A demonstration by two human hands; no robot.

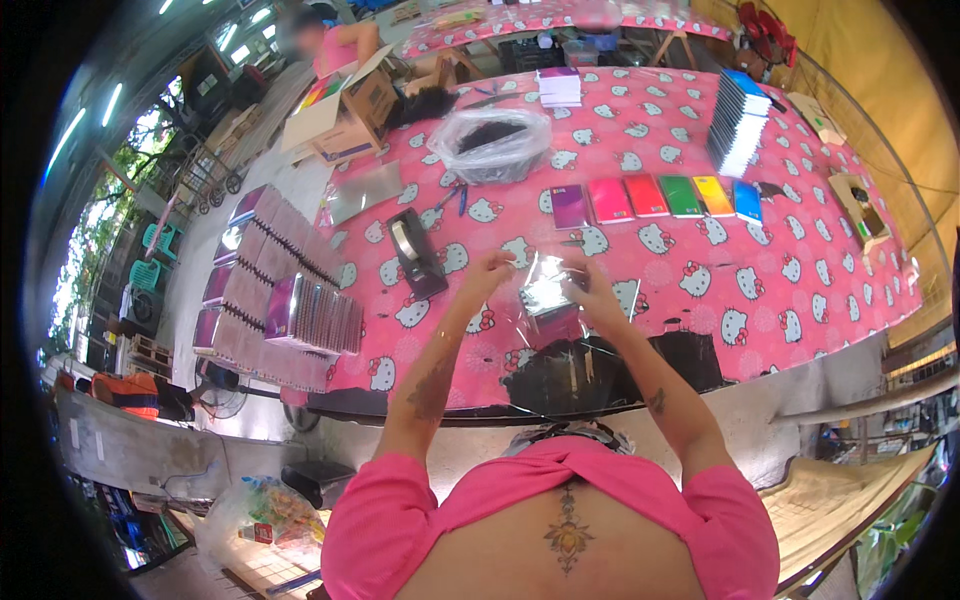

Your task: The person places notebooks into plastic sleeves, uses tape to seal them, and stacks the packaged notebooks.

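A pack in glossy clear plastic (546,288) lies on the pink table in front of me, bright with glare; its contents are hard to make out. My right hand (594,292) grips its right side with bent fingers. My left hand (487,272) is just left of the pack, fingertips drawn together as in a pinch; whatever they hold is too small to tell. Left of that hand stands a black tape dispenser (417,262) with a roll of tape. Beyond the pack, a row of coloured notebooks includes a purple one (569,206) and a blue one (747,202).
Tall stacks of spiral notebooks (315,318) stand at the table's left. A plastic-lined bin (490,160), an open carton (352,112) and a clear sheet (362,192) are farther back. Another notebook stack (738,125) rises at far right. Someone in pink (345,48) is beyond the carton.
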